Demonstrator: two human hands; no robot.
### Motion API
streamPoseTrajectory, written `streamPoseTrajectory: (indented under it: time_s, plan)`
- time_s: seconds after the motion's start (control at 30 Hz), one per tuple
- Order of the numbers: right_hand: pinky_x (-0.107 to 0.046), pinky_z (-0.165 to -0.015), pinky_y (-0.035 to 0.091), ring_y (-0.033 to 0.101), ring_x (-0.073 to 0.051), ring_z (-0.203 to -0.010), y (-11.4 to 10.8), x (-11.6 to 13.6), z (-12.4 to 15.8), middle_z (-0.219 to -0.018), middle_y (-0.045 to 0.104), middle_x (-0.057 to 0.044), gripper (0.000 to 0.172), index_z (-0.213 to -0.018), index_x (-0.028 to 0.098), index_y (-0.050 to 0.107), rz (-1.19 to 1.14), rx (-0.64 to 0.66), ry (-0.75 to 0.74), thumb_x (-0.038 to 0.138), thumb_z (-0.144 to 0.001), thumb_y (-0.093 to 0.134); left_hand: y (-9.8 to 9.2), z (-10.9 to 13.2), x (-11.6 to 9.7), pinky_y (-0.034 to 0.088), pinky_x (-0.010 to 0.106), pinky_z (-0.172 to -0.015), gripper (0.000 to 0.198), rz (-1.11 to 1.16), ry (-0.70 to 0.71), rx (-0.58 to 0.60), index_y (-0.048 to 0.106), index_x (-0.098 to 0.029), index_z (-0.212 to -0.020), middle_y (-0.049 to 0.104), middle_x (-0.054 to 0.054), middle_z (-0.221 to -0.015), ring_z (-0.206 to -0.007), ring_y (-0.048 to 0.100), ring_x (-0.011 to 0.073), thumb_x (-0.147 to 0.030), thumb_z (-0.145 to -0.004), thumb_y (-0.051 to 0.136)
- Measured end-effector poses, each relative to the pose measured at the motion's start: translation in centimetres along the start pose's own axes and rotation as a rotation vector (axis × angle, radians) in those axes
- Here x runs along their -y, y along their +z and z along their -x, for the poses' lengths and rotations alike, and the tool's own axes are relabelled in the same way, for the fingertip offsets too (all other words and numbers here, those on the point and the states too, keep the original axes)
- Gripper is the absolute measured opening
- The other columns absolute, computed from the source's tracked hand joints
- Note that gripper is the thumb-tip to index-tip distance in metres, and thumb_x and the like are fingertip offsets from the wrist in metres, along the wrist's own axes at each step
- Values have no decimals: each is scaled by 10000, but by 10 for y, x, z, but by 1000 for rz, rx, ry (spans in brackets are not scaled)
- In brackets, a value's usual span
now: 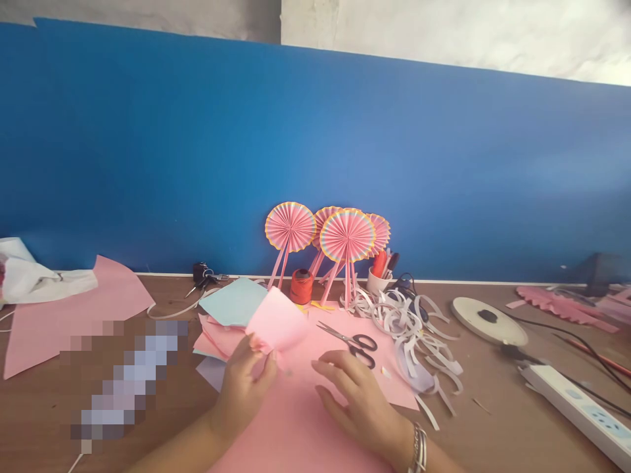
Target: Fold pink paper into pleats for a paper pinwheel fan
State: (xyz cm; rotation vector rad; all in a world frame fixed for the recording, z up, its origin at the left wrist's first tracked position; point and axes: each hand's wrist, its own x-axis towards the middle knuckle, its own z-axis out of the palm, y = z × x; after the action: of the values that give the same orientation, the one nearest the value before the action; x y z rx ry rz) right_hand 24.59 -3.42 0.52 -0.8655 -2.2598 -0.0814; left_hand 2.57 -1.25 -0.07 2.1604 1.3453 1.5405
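My left hand [246,381] pinches the lower corner of a curled pink paper square [279,322] between thumb and fingers, holding it up over the pink sheet [296,414]. My right hand [348,397] is just to the right, fingers apart over the sheet, with nothing in it. Beyond that hand lie open scissors [348,340] with black handles. Under and behind the held square are more pink sheets [217,338] and a light blue square [234,301].
Pink paper rosettes on strips [348,236] lean on the blue panel [315,144]. Near them stand a red thread spool [302,287] and a pen cup [378,281]. White paper scraps [409,328] lie right, before a round white pad [488,320] and power strip [582,414].
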Motion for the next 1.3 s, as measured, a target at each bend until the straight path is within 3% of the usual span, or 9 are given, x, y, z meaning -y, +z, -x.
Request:
streamPoseTrajectory:
  time_s: [0.1,0.2,0.27,0.37,0.47,0.6,0.77,1.0,1.3]
  plan:
    - [-383,-826,475,542,-234,-1027,-1,4,3,-1056,572,-114,365,-1175,193,486,154,-232,-66,113,-822,527,-4,-3,0,379,310,-693,267,-289,365,-25,633,-188,-974,566,30,-751,-734,508,178,-83,-854,419]
    - [-436,-906,403,489,-270,-1115,0,9,1,-1110,583,-113,389,-1202,222,483,261,-182,-103,185,-822,556,0,0,-3,344,331,-694,397,-505,500,135,558,-188,-1173,559,27,-747,-721,482,185,-28,-851,389]
    - [-423,-900,371,497,-258,-1093,3,9,-3,-1095,610,-99,328,-1170,232,511,262,-38,-66,168,-848,510,5,4,-4,336,342,-677,412,-596,496,273,533,-179,-1202,558,33,-752,-718,472,197,-26,-852,379]
    - [-368,-798,356,539,-201,-881,11,3,-6,-901,640,-60,256,-982,211,578,204,99,8,59,-862,412,13,10,-3,344,348,-645,389,-659,454,483,542,-159,-1171,566,53,-786,-723,474,215,-27,-839,389]
    - [-326,-682,327,485,-175,-712,17,-6,-4,-754,591,-41,250,-809,188,581,205,178,75,22,-839,396,15,12,0,364,343,-630,324,-657,370,655,594,-159,-1031,577,63,-806,-731,487,223,-10,-816,404]
    - [-291,-622,320,476,-170,-694,14,-13,1,-773,578,-42,218,-730,178,575,168,346,197,16,-795,445,9,13,2,378,323,-609,265,-622,219,789,604,-167,-803,593,65,-800,-714,503,213,15,-792,412]
    - [-266,-665,375,528,-162,-748,-1,-13,-1,-814,601,-38,238,-792,187,628,-50,445,309,26,-808,453,1,14,3,402,303,-642,280,-428,111,762,615,-188,-795,607,53,-824,-772,539,202,-41,-848,383]
    - [-243,-612,390,532,-139,-668,0,-23,-2,-751,612,-4,175,-801,191,595,-266,361,546,75,-789,465,-2,3,11,433,279,-684,199,-157,-193,662,580,-212,-793,639,15,-828,-788,588,174,-88,-812,425]
    - [-262,-630,409,528,-147,-679,10,-25,-1,-738,583,-16,189,-721,184,577,-272,242,550,61,-787,449,1,-1,16,446,319,-742,246,-106,-206,621,603,-203,-763,610,34,-822,-840,568,195,-166,-867,383]
